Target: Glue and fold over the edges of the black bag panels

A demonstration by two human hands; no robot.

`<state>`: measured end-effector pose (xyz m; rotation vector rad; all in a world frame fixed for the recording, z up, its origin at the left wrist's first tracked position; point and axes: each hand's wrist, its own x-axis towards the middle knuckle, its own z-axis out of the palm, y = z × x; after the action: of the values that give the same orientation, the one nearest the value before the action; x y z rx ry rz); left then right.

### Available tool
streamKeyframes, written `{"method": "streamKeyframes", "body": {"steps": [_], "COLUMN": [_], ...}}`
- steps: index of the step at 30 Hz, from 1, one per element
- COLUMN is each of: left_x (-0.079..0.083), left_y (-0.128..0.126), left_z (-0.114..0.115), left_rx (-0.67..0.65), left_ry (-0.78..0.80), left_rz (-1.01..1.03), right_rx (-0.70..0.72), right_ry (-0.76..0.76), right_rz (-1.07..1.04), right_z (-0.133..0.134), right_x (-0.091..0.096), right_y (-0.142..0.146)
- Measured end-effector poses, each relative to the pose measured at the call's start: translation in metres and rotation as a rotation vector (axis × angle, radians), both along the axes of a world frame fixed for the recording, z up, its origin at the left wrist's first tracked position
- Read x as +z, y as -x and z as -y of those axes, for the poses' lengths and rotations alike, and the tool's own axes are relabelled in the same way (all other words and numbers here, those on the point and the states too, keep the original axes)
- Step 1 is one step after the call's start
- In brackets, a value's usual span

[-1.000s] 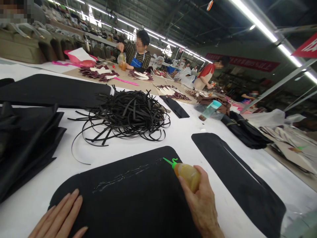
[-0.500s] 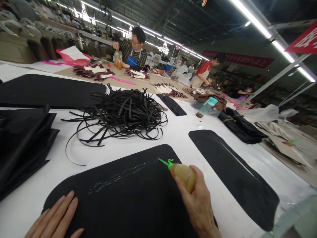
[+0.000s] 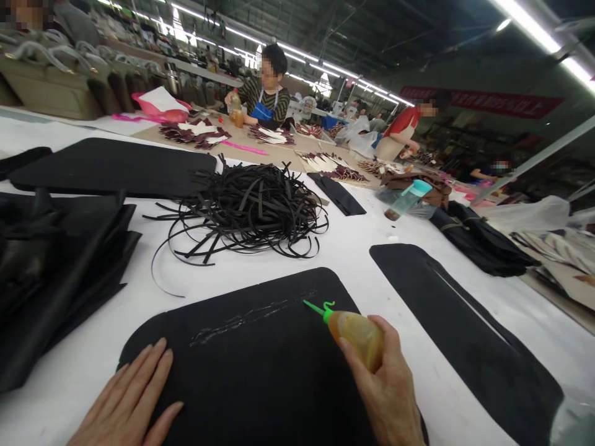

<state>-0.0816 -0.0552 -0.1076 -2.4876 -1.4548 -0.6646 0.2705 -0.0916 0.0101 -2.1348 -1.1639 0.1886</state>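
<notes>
A large black panel with rounded corners [image 3: 260, 378] lies flat in front of me. My left hand [image 3: 132, 396] rests on its left edge, fingers stretched out. In my right hand [image 3: 390, 384] is a squeeze glue bottle [image 3: 357, 334] of amber liquid, tilted so its thin green nozzle points left at the panel. The nozzle tip is at or just above the surface; I cannot tell if it touches. A shiny wet streak of glue [image 3: 242, 319] runs across the upper part of the panel, ending near the tip.
A tangled heap of black strips [image 3: 260, 207] lies beyond the panel. Folded black material [image 3: 60, 266] is at left, a slotted black piece [image 3: 465, 328] at right. A teal-lidded bottle [image 3: 409, 199] stands farther back. Across the table a co-worker [image 3: 269, 93] holds another bottle.
The view has swung a little left, so things appear shifted right. The nozzle has moved slightly back toward me from the far end of the glue streak. My left hand stays on the panel.
</notes>
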Motion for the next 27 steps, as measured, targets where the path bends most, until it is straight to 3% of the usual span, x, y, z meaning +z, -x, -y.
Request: {"method": "streamKeyframes", "body": {"steps": [7,16,27], "left_x": [0.010,0.024,0.031], "left_y": [-0.008,-0.015,-0.018], "left_z": [0.006,0.007,0.007], "left_rx": [0.060,0.095,0.100], "left_ry": [-0.013,0.015,-0.025], "left_rz": [-0.088,-0.079,-0.110], "right_rx": [0.097,0.268,0.323], "right_ry": [0.055,0.002,-0.063], "right_rz": [-0.008,0.057,-0.054], "right_z": [0.000,0.000,-0.002], "right_x": [-0.002,-0.010,-0.010], "right_y": [0.019,0.051,0.094]}}
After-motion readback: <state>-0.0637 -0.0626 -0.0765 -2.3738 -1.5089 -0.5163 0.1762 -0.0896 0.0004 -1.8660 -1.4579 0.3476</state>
